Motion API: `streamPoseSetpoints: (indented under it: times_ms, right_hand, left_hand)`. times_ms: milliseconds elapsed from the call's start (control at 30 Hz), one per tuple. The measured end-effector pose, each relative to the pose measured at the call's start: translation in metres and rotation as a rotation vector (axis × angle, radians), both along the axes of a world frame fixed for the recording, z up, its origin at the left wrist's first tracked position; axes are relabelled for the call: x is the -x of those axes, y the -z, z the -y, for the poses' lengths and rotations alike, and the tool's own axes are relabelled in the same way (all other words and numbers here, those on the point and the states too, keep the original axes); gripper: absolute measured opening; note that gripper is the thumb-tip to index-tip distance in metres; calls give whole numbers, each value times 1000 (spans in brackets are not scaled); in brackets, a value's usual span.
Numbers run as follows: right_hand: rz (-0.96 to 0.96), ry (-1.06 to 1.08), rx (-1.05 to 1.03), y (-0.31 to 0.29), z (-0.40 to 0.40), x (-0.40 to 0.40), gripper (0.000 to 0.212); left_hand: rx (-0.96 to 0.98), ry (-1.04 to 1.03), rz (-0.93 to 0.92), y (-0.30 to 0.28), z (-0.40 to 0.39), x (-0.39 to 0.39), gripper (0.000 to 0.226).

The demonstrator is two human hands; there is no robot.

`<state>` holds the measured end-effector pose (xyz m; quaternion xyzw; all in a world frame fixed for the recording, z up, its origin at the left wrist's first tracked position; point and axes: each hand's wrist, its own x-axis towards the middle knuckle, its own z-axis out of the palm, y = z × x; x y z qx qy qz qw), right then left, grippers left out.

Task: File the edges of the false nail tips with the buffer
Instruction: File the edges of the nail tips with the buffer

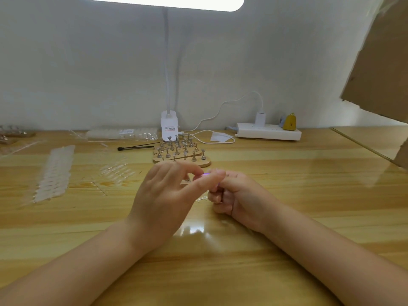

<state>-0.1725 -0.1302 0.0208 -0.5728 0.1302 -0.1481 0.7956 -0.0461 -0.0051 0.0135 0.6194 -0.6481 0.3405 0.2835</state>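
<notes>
Nail tip, if any, hidden between the two hands at table centre; only a sliver of purple (206, 174), perhaps the buffer, visible where the fingertips meet, too small to tell. Left hand (167, 195) raised slightly off the table (220, 272), thumb and forefinger pinched together around something tiny at that purple spot, other fingers loosely spread. Right hand (234, 195) curled into a fist, knuckles down, thumb stretched toward the left fingertips; clearly gripping something, though what exactly cannot be told. Small clear fragment (201, 198) lying on the wood just beneath the hands. Beyond the hands, wooden stands (183, 159) studded with rows of small metal nail holders, some tilted. Behind those, white lamp clamp (169, 127) bearing a label with a red patch and dark print, too blurred to read; lamp neck rising to a bright lamp head (163, 1) at the top edge. Left of the stands, black brush (135, 147) lying flat. Farther left, strip of clear tips (55, 173) in a long column, with loose clear tips (117, 171) scattered nearer centre. At the back edge, plastic bags of tips (121, 134) with a small unreadable label. To the right, white power strip (268, 131) with a white plug (260, 117) and cable looping back toward the clamp; yellow trinket (289, 122) resting on the strip's right end. White paper scrap (219, 137) just left of the strip. Cardboard (379, 62) filling the upper right corner.
</notes>
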Motion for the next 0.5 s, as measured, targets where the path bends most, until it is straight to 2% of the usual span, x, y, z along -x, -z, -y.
streamPoseSetpoints:
  times_ms: [133,267,333,433,500]
  right_hand:
    - [14,-22,-37,-3,0,1,12]
    - [37,-11,6,-1,-1,0,14]
    - [60,-16,6,-1,-1,1,18]
    - [82,-18,-13,-2,-1,2,10]
    - [80,-8,-1,0,-1,1,11]
  left_hand:
    - [-38,-88,-78,-1,0,-5,55]
    - [62,62,-90,-3,0,-1,52]
    - [15,56,-64,-1,2,4,52]
    - [-41,-38,-97,-1,1,0,41]
    - [-19,-27,-158,-3,-2,-2,37]
